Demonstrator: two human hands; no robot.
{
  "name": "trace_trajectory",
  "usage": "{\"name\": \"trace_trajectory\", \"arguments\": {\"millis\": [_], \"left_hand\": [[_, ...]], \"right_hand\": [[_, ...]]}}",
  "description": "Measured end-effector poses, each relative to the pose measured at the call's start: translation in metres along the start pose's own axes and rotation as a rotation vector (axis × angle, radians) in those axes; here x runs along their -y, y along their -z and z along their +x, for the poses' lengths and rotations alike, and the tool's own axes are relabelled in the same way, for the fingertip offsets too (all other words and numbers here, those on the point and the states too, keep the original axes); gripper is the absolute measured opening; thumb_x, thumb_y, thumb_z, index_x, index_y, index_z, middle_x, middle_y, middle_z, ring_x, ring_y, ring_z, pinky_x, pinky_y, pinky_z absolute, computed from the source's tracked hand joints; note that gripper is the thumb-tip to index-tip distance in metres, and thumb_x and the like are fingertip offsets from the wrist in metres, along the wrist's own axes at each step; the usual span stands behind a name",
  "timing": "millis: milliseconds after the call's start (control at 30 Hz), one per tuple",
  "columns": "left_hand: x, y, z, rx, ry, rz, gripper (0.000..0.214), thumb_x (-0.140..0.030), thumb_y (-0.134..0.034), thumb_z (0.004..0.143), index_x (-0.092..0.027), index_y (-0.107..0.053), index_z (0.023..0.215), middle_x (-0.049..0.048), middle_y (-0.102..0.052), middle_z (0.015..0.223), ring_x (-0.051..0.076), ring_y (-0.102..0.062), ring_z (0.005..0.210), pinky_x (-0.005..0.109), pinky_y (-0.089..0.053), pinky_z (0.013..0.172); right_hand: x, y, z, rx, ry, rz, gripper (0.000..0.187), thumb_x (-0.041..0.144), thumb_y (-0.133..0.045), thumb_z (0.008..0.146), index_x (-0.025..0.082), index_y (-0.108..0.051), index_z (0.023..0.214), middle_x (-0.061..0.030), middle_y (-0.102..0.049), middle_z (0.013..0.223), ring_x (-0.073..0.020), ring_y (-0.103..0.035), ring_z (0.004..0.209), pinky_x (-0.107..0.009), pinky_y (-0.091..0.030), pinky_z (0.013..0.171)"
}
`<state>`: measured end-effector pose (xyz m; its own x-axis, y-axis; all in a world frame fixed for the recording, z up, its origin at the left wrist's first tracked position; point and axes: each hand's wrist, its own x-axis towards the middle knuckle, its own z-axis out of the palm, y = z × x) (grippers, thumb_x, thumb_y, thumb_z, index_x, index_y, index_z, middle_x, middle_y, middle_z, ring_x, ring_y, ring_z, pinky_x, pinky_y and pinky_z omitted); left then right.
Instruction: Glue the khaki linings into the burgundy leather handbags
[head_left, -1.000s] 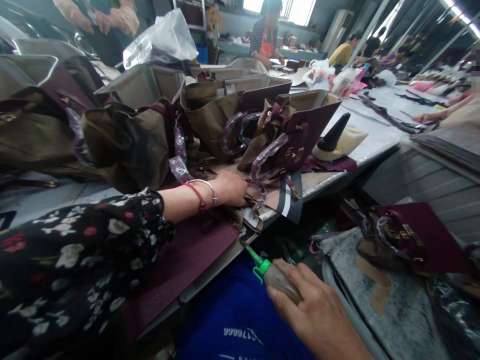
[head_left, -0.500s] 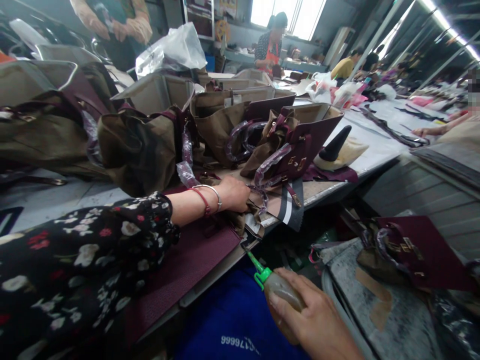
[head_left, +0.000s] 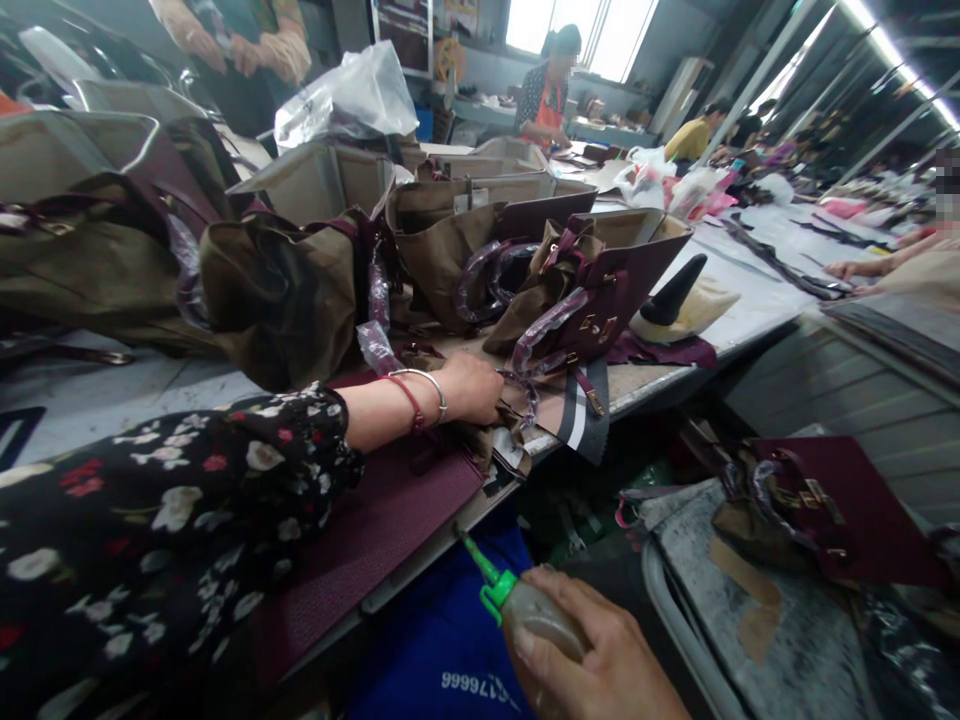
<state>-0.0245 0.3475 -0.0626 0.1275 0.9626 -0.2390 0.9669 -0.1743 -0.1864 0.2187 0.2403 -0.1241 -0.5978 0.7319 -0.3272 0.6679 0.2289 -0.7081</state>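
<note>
On a workbench crowded with handbags, a burgundy leather panel lay at the near edge. The left hand rested on crumpled lining beside it, its grip unclear. Below the edge, the right hand clasped a green-nozzled bottle.

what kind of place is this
Most likely a handbag workshop or small factory. Half-finished maroon handbags crowd the long workbench, the right hand holds a squeeze bottle with a green nozzle, and another person works at a bench further back.

right hand cut off below; left fingertips hidden under fabric.
</note>
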Motion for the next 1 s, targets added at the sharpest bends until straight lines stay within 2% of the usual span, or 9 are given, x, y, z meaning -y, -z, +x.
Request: {"name": "trace_trajectory", "arguments": {"millis": [33, 167, 200, 333, 500, 700, 867, 933, 1000], "left_hand": [[0.0, 0.0, 0.0, -0.004, 0.0, 0.0, 0.043, -0.043, -0.053, 0.079, -0.01, -0.067, 0.103, 0.0181, -0.068, 0.097, 0.034, -0.064, 0.092, 0.043, -0.053, 0.079], [0.0, -0.002, 0.0, -0.01, -0.004, -0.001, 0.042, -0.042, -0.054, 0.078, -0.01, -0.067, 0.103, 0.0179, -0.068, 0.095, 0.034, -0.064, 0.091, 0.042, -0.053, 0.078], [0.0, -0.002, 0.0, -0.01, -0.006, -0.001, 0.041, -0.041, -0.053, 0.078, -0.011, -0.067, 0.103, 0.0179, -0.069, 0.095, 0.033, -0.065, 0.091, 0.042, -0.052, 0.078], [0.0, -0.002, 0.0, -0.009, -0.002, 0.003, 0.04, -0.039, -0.053, 0.078, -0.011, -0.068, 0.103, 0.0185, -0.069, 0.094, 0.033, -0.065, 0.09, 0.042, -0.052, 0.077], [-0.001, 0.001, -0.002, -0.001, -0.002, 0.002, 0.04, -0.041, -0.054, 0.079, -0.01, -0.068, 0.102, 0.0179, -0.068, 0.096, 0.033, -0.065, 0.091, 0.041, -0.052, 0.078], [-0.001, 0.002, -0.003, -0.001, 0.007, 0.001, 0.041, -0.04, -0.054, 0.08, -0.01, -0.067, 0.103, 0.018, -0.068, 0.097, 0.033, -0.065, 0.091, 0.041, -0.053, 0.078], [-0.001, 0.0, -0.002, -0.002, 0.0, -0.002, 0.041, -0.041, -0.054, 0.079, -0.01, -0.068, 0.101, 0.018, -0.068, 0.096, 0.034, -0.065, 0.091, 0.042, -0.053, 0.077], [-0.001, 0.0, -0.002, -0.004, -0.001, -0.003, 0.042, -0.042, -0.054, 0.078, -0.01, -0.068, 0.102, 0.0183, -0.068, 0.096, 0.034, -0.064, 0.091, 0.042, -0.053, 0.077], [-0.001, 0.0, -0.001, -0.008, 0.0, 0.0, 0.042, -0.041, -0.054, 0.078, -0.01, -0.067, 0.103, 0.0187, -0.068, 0.096, 0.034, -0.064, 0.091, 0.042, -0.052, 0.077]], "right_hand": [[-0.001, 0.0, 0.0, -0.007, 0.005, 0.014, 0.056, 0.051, -0.048, 0.076, 0.016, -0.066, 0.116, -0.0122, -0.065, 0.114, -0.0296, -0.06, 0.106, -0.04, -0.049, 0.091], [-0.007, 0.001, 0.001, -0.195, -0.032, 0.006, 0.052, 0.051, -0.05, 0.077, 0.017, -0.069, 0.111, -0.012, -0.064, 0.116, -0.0294, -0.061, 0.106, -0.039, -0.05, 0.092], [-0.007, 0.001, 0.001, -0.198, -0.022, -0.001, 0.05, 0.05, -0.051, 0.077, 0.018, -0.069, 0.11, -0.0118, -0.065, 0.116, -0.0293, -0.061, 0.106, -0.039, -0.05, 0.091], [-0.005, -0.001, -0.003, -0.052, 0.043, 0.031, 0.048, 0.048, -0.053, 0.077, 0.019, -0.068, 0.112, -0.0105, -0.066, 0.112, -0.0283, -0.062, 0.103, -0.037, -0.052, 0.088], [-0.011, 0.003, -0.002, -0.166, -0.016, 0.015, 0.049, 0.051, -0.052, 0.078, 0.019, -0.069, 0.111, -0.0097, -0.066, 0.112, -0.0276, -0.064, 0.1, -0.037, -0.051, 0.091], [-0.014, 0.001, 0.002, -0.189, -0.006, -0.022, 0.048, 0.049, -0.052, 0.079, 0.019, -0.068, 0.113, -0.0098, -0.064, 0.117, -0.0283, -0.06, 0.109, -0.037, -0.05, 0.094], [-0.007, -0.008, 0.0, -0.024, 0.019, 0.088, 0.051, 0.05, -0.053, 0.079, 0.018, -0.067, 0.115, -0.0101, -0.064, 0.116, -0.0282, -0.061, 0.107, -0.037, -0.05, 0.091], [-0.007, -0.006, 0.002, -0.023, -0.014, 0.172, 0.054, 0.052, -0.053, 0.077, 0.015, -0.067, 0.114, -0.011, -0.066, 0.112, -0.028, -0.062, 0.103, -0.036, -0.051, 0.09], [-0.008, 0.0, 0.006, -0.082, -0.047, 0.246, 0.054, 0.053, -0.054, 0.076, 0.013, -0.067, 0.11, -0.0112, -0.068, 0.107, -0.0277, -0.064, 0.098, -0.035, -0.051, 0.088]]}}
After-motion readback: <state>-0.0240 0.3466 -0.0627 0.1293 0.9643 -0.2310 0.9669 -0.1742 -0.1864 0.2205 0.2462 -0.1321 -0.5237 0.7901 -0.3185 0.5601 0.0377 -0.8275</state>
